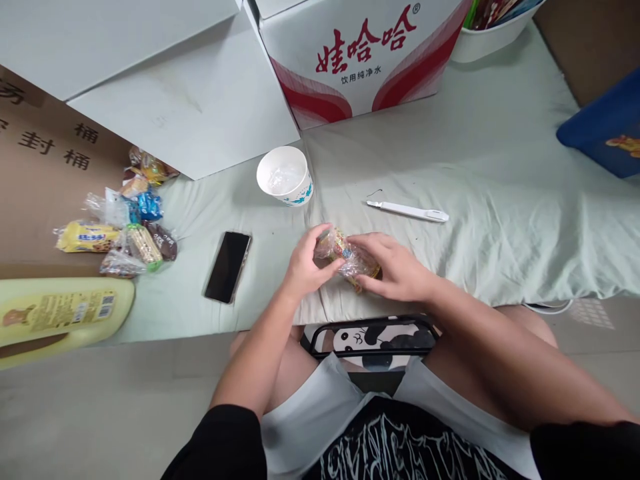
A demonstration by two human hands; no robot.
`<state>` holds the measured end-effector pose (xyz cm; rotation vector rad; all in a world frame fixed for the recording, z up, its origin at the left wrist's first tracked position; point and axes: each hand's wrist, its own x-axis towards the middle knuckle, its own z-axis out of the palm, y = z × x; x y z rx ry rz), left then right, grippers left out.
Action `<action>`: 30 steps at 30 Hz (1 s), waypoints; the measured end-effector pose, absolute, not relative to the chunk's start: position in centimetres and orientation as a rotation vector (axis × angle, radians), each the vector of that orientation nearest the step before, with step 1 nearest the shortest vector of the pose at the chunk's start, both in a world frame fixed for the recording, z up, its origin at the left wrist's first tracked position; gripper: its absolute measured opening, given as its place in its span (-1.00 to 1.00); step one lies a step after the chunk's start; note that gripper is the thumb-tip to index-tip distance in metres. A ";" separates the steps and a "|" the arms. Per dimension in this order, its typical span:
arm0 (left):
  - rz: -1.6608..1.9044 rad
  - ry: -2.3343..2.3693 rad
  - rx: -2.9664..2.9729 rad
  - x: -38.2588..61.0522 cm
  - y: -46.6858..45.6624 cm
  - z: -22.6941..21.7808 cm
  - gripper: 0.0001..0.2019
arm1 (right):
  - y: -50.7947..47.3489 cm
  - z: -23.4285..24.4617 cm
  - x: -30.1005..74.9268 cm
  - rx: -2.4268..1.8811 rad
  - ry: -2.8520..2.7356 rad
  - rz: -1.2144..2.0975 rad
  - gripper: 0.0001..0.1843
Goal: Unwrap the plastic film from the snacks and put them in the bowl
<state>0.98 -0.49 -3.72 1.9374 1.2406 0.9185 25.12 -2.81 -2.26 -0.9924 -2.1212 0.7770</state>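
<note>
1. A pale green cloth [490, 167] covered the work surface, creased along its near edge.
2. A white-and-red carton [360, 93] stood at the back.
3. A yellow container [65, 313] occupied the far left corner nearest the person.
4. Small snack packets [125, 233] (yellow, blue and brown among them) lay heaped at left.
5. The person's 2 hands worked apart, both closed on the same item: the left hand [306, 263] gripped its left end between thumb and fingers, the right hand [397, 270] its right.
6. A paper cup [286, 177] stood beyond the left hand.
7. A dark-screened phone [228, 267] lay left of it.
8. The clear-wrapped packet [345, 257], brightly printed, was between the hands near the cloth's front edge.
9. A slim white knife [407, 211] rested just beyond the right hand.
</note>
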 end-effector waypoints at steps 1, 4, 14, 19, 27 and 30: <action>0.921 1.264 1.914 1.2 -0.5 -3.6 -0.49 | -2.9 -2.2 24.9 -1.004 -2.127 0.778 -0.43; 1.021 1.365 1.727 1.4 -0.3 -3.3 -0.71 | -2.4 -2.1 25.4 -1.135 -2.042 0.754 -0.46; 1.131 1.630 1.727 -1.4 0.5 -2.2 -0.79 | -1.9 -1.6 30.1 -1.460 -1.495 0.097 -0.71; 0.857 1.242 2.184 -0.2 -0.4 -1.5 -0.67 | -3.4 -1.3 27.7 -1.144 -2.026 0.200 -0.65; 0.822 1.388 1.886 0.7 -0.1 -2.0 -0.74 | -2.6 -2.9 26.3 -1.394 -2.188 0.144 -0.56; 0.875 1.437 1.728 0.3 0.0 -2.3 -0.70 | -2.3 -2.9 26.5 -1.404 -2.132 0.138 -0.58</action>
